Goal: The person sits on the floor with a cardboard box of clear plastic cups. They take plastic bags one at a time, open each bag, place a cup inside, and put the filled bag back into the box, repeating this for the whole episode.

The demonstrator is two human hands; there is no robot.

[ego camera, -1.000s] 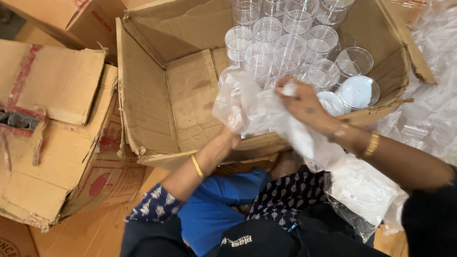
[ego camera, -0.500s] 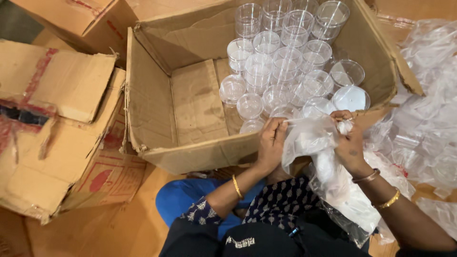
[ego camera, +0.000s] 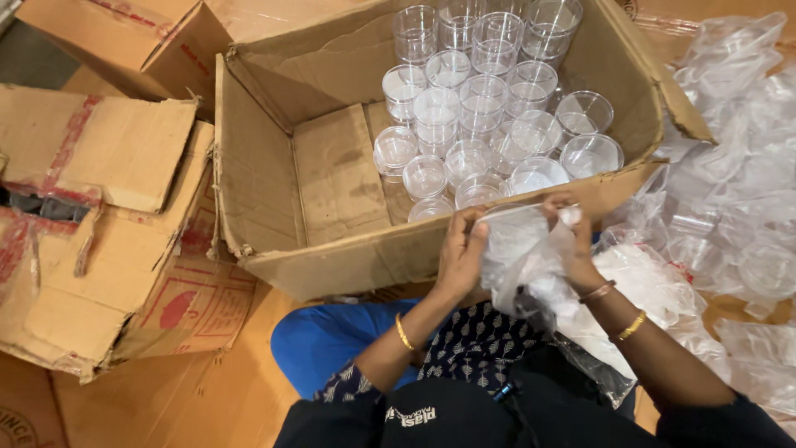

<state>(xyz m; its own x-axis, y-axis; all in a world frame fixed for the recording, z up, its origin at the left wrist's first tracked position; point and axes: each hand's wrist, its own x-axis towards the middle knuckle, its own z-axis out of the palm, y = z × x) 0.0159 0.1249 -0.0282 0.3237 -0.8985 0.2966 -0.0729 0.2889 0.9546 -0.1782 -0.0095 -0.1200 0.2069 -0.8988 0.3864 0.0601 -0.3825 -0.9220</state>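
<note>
My left hand [ego camera: 461,247] and my right hand [ego camera: 574,241] both grip the top of a clear plastic bag [ego camera: 524,249], just in front of the near wall of an open cardboard box [ego camera: 332,265]. White contents show inside the bag, which hangs down over my lap. In the right half of the box stand several clear plastic round containers [ego camera: 485,104], some stacked. The box's left half shows its bare cardboard floor [ego camera: 340,174].
A heap of crumpled clear plastic bags and loose clear containers [ego camera: 730,191] lies to the right. Torn, flattened cardboard boxes [ego camera: 91,224] lie to the left, another box [ego camera: 133,41] at top left. Cardboard sheets cover the floor [ego camera: 199,390].
Both hands have drawn back from over the box to its near edge with the bag. The view has shifted, showing more of the box and its containers.
</note>
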